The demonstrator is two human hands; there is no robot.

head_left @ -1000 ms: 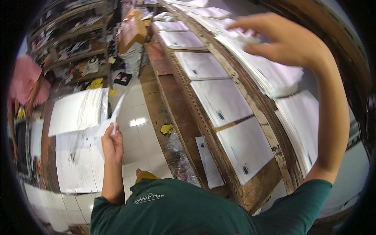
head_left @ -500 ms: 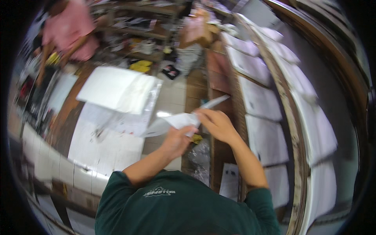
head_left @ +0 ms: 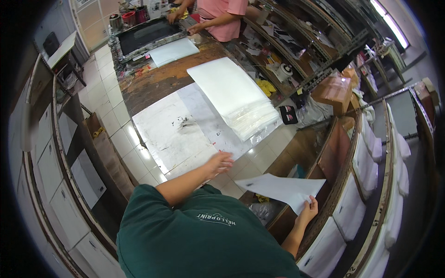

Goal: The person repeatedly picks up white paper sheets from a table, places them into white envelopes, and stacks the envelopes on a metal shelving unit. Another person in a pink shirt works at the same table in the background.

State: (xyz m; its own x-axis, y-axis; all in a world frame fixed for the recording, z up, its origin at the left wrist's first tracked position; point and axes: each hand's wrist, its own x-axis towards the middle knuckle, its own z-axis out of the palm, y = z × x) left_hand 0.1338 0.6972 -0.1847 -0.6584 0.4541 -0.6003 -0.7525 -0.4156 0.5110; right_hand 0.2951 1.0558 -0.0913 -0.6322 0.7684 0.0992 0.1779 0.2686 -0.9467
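Observation:
From its lower right corner hangs a thin white plastic sheet [head_left: 282, 187] with a small dark print, pinched between the fingers and thumb of my right hand [head_left: 307, 212]. The sheet bends slightly and its far left corner points toward the table. My left hand [head_left: 219, 164] is empty, its fingers loosely stretched out beside the near edge of the work table. Closest to that hand lies a white covering sheet [head_left: 157, 125] with dark ink smudges. Beyond it, a thick stack of translucent white sheets [head_left: 227, 88] lies on the table.
Racks with hung white sheets [head_left: 350, 208] line my right; another rack [head_left: 60, 185] with sheets stands left. Across the wooden table [head_left: 162, 83], a person in pink [head_left: 222, 18] works at a dark framed screen [head_left: 148, 34]. Cardboard boxes [head_left: 331, 95] stand far right.
My left hand has let go of the white sheet and moved apart from it. My right hand has carried the sheet lower and to the right. The view has turned left.

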